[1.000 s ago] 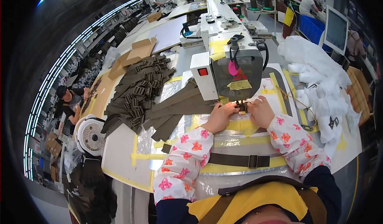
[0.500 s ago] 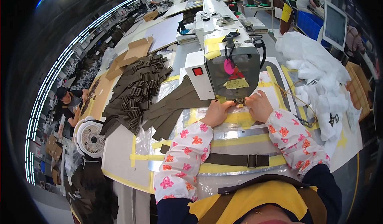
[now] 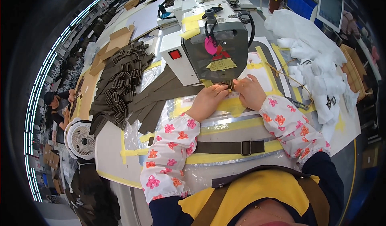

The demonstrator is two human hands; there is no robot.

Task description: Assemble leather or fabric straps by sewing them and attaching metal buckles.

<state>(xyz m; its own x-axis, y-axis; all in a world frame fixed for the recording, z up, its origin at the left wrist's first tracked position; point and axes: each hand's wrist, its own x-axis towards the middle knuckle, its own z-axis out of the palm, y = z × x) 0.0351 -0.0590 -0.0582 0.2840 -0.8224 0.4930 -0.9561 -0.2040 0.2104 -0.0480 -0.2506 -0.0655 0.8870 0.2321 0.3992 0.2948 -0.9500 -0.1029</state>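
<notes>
At the head of a white and grey sewing machine [image 3: 217,41], both my hands meet under the needle area. The fingers of my left hand [image 3: 208,101] are closed on a small bronze-toned metal buckle [image 3: 229,84], beside the ends of loose olive webbing straps [image 3: 173,91]. My right hand [image 3: 251,92] pinches in from the other side of the buckle. Any strap threaded in it is hidden by my fingers and the machine head. Across the table in front of me lies another olive strap [image 3: 217,147] with a rectangular buckle [image 3: 246,147].
A heap of straps with buckles [image 3: 120,79] lies to the left, near an open cardboard box [image 3: 114,47]. A white fan [image 3: 81,139] stands at the left edge. White plastic wrapping [image 3: 309,45] covers the right side, by thread snips [image 3: 296,103]. A co-worker [image 3: 60,107] is at far left.
My view has shifted, so the machine and table sit further left and higher. My left hand lies flatter, its fingers drawn closer around the buckle; both hands stay at the needle area.
</notes>
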